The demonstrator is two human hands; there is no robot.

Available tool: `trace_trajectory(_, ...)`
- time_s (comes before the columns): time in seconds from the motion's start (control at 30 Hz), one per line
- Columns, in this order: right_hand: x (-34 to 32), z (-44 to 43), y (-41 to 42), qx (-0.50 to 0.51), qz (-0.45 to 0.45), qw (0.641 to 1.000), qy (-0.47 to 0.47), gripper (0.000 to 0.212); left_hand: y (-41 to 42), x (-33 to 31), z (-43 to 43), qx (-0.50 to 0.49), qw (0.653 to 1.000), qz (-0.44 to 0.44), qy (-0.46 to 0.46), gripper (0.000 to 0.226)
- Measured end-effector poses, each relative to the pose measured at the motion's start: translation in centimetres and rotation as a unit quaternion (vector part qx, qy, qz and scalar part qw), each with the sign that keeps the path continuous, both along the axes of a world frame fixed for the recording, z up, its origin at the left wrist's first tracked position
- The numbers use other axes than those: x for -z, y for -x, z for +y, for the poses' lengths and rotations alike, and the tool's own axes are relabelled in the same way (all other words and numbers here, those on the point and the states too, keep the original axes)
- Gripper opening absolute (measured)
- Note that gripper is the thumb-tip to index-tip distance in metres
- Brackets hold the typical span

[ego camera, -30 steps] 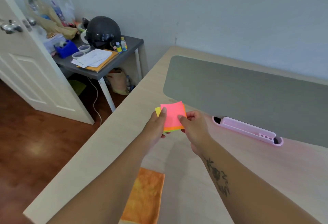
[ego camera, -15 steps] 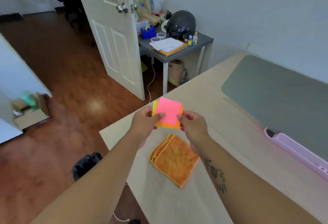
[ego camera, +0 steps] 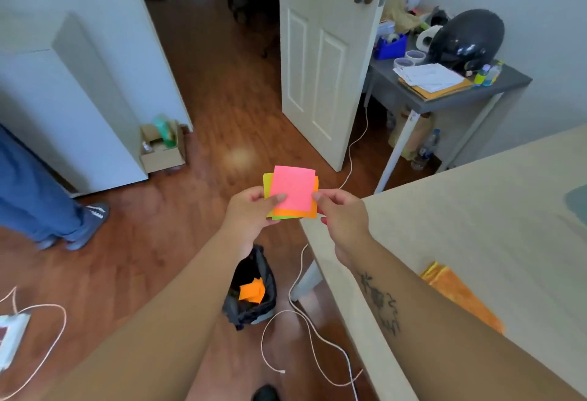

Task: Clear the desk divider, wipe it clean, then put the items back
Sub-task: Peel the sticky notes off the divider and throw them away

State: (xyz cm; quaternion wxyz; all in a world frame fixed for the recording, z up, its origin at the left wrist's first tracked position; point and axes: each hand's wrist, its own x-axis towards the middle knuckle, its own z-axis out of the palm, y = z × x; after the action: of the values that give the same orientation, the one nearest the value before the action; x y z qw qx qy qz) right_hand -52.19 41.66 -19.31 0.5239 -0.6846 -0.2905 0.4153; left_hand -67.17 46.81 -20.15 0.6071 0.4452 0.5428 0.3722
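A small stack of sticky notes [ego camera: 293,189], pink on top with orange, green and yellow sheets under it, hangs over the floor just left of the desk's corner. My left hand [ego camera: 254,211] pinches its lower left edge and my right hand [ego camera: 341,216] pinches its right edge. A folded orange cloth [ego camera: 460,292] lies on the beige desk [ego camera: 476,197] behind my right forearm. Only a grey sliver of the desk divider [ego camera: 578,202] shows at the right edge.
A bin lined with a black bag [ego camera: 251,289] stands on the floor below my hands, with an orange note inside. White cables trail beside it. An open door [ego camera: 327,51], a grey side table with a helmet [ego camera: 467,38], and a person's legs [ego camera: 47,203] at left.
My view has swung left, away from the divider and pink tray toward the floor. Both hands carried the sticky notes off the desk to a spot above the bin.
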Motion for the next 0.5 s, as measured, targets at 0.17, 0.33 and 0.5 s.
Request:
trace_trajectory(0.17, 2.8, 3.9, 4.1, -0.008, 0.020, 1.000, 0.022, 0.008, 4.2, 2.7, 3.4, -0.016, 0.999, -0.001, 0.027, 0.018)
trace_trajectory(0.33, 7.5, 5.9, 6.2, -0.027, 0.013, 0.997, 0.072, 0.011, 6.3, 7.6, 4.0, -0.040, 0.996, 0.005, 0.073, 0.014)
trace_trajectory(0.5, 13.1, 6.8, 7.7, -0.082, 0.036, 0.989, 0.117, 0.008, 7.5, 13.0, 3.4, -0.096, 0.989, 0.022, 0.111, 0.012)
